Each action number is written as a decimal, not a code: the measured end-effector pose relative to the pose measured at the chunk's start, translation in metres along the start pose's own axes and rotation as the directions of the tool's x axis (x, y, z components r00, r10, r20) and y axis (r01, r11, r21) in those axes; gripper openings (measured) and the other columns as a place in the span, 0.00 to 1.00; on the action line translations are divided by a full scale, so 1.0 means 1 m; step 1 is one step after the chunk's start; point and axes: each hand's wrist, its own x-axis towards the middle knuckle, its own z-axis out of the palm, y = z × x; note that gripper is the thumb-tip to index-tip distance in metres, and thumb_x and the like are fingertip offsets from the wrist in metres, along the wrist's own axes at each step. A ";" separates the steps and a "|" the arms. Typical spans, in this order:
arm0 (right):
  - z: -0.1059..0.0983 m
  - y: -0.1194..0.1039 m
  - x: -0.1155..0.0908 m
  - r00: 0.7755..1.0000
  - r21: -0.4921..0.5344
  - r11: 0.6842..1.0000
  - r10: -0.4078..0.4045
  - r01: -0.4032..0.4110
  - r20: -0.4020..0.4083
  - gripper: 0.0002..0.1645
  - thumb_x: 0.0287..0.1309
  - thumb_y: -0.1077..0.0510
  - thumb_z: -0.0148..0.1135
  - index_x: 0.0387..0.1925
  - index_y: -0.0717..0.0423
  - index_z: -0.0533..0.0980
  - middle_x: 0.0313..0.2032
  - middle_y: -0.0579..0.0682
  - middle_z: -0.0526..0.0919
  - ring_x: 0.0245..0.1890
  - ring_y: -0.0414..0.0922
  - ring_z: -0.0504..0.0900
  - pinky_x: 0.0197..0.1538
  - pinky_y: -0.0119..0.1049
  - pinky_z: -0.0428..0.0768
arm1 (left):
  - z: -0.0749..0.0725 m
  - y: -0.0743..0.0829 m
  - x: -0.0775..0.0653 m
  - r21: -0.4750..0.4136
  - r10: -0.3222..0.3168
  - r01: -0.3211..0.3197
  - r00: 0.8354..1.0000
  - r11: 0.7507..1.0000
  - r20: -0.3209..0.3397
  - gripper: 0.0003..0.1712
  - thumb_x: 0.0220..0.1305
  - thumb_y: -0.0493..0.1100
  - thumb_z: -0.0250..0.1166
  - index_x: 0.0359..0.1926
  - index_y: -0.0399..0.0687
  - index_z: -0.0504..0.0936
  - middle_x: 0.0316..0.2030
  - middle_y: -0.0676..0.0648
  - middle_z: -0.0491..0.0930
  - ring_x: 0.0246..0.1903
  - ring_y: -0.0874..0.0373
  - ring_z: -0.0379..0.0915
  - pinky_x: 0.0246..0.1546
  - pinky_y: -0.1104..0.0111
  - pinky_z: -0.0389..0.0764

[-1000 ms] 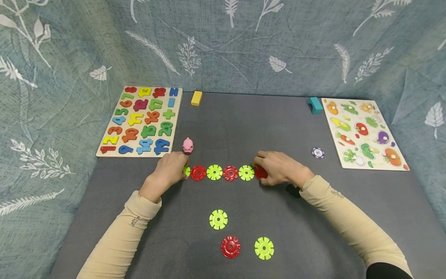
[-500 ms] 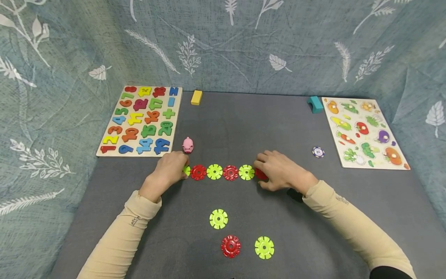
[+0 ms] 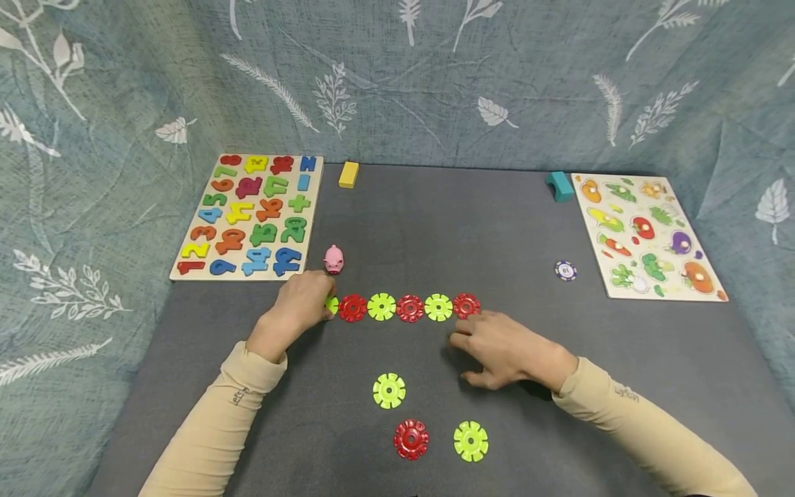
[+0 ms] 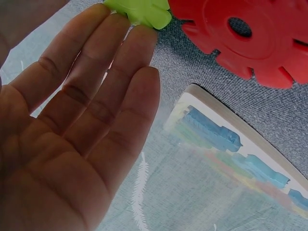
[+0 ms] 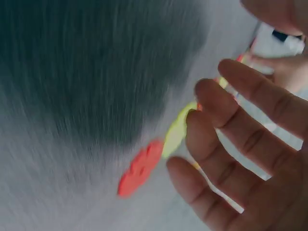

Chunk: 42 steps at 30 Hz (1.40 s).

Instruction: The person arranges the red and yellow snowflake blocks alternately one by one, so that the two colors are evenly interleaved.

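Note:
My left hand (image 3: 302,304) holds the left end of a row of notched interlocking discs, its thumb and fingertips about a green disc (image 3: 333,306) that they partly cover. From there the row runs right, alternating red and green, to a red disc (image 3: 466,306) at the end. In the left wrist view, the fingertips meet the green disc (image 4: 142,10) beside a red disc (image 4: 245,38). Just below the row's right end, my right hand (image 3: 506,348) has spread, relaxed fingers with nothing in them. The right wrist view shows the red end disc (image 5: 140,168) apart from those fingers.
Nearer me lie loose discs: a green one (image 3: 388,391), a red one (image 3: 411,440) and another green one (image 3: 470,442). A pink pig toy (image 3: 333,259) stands by the number board (image 3: 247,217). Farther off are a yellow block (image 3: 349,175), teal arch (image 3: 560,187), poker chip (image 3: 566,270) and vegetable board (image 3: 649,238).
My right hand has let go of the red end disc and drawn back toward me, uncovering it. The left hand has stayed at the green disc.

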 end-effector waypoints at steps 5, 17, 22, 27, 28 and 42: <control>0.005 -0.026 -0.014 0.994 0.064 0.995 -0.086 0.082 0.061 0.26 0.38 0.36 0.69 0.37 0.46 0.76 0.32 0.41 0.74 0.25 0.37 0.73 0.33 0.36 0.76 | -0.001 0.001 -0.001 0.005 0.004 -0.004 1.000 1.000 -0.012 0.16 0.43 0.38 0.79 0.33 0.34 0.84 0.27 0.42 0.79 0.24 0.54 0.69 0.28 0.62 0.74; 0.011 -0.068 -0.037 0.974 -0.009 0.981 -0.192 0.195 0.119 0.32 0.26 0.39 0.71 0.41 0.40 0.72 0.40 0.41 0.72 0.30 0.38 0.71 0.28 0.31 0.68 | 0.000 0.001 -0.002 0.007 0.005 -0.005 1.000 1.000 -0.005 0.16 0.44 0.38 0.78 0.33 0.35 0.84 0.28 0.43 0.79 0.25 0.54 0.69 0.29 0.63 0.74; 0.016 -0.074 -0.037 0.977 0.036 0.981 -0.195 0.193 0.081 0.27 0.25 0.49 0.68 0.36 0.43 0.71 0.36 0.41 0.72 0.28 0.37 0.69 0.27 0.29 0.66 | 0.000 0.000 -0.001 0.011 0.006 -0.006 1.000 1.000 -0.004 0.16 0.43 0.37 0.78 0.33 0.35 0.84 0.28 0.43 0.79 0.24 0.54 0.69 0.28 0.62 0.74; 0.021 -0.077 -0.038 0.981 0.032 0.982 -0.188 0.187 0.040 0.25 0.25 0.50 0.67 0.34 0.44 0.70 0.34 0.41 0.72 0.26 0.37 0.68 0.26 0.29 0.64 | -0.001 -0.001 -0.001 0.006 0.007 -0.007 1.000 1.000 0.008 0.16 0.44 0.38 0.78 0.33 0.35 0.84 0.27 0.43 0.79 0.25 0.54 0.68 0.28 0.63 0.73; 0.021 -0.077 -0.038 0.982 0.025 0.982 -0.188 0.187 0.035 0.26 0.25 0.49 0.67 0.34 0.44 0.70 0.34 0.41 0.72 0.26 0.37 0.68 0.26 0.30 0.63 | -0.001 -0.001 -0.001 0.005 0.008 -0.008 1.000 1.000 0.009 0.16 0.44 0.38 0.78 0.33 0.35 0.83 0.27 0.43 0.78 0.25 0.54 0.68 0.28 0.63 0.73; 0.023 -0.079 -0.039 0.975 -0.032 0.975 -0.219 0.218 -0.027 0.20 0.25 0.48 0.65 0.28 0.44 0.69 0.32 0.41 0.71 0.26 0.38 0.67 0.26 0.30 0.63 | 0.000 0.000 -0.001 0.014 0.002 -0.002 1.000 1.000 0.002 0.16 0.44 0.38 0.78 0.34 0.35 0.83 0.28 0.43 0.79 0.25 0.54 0.69 0.28 0.62 0.74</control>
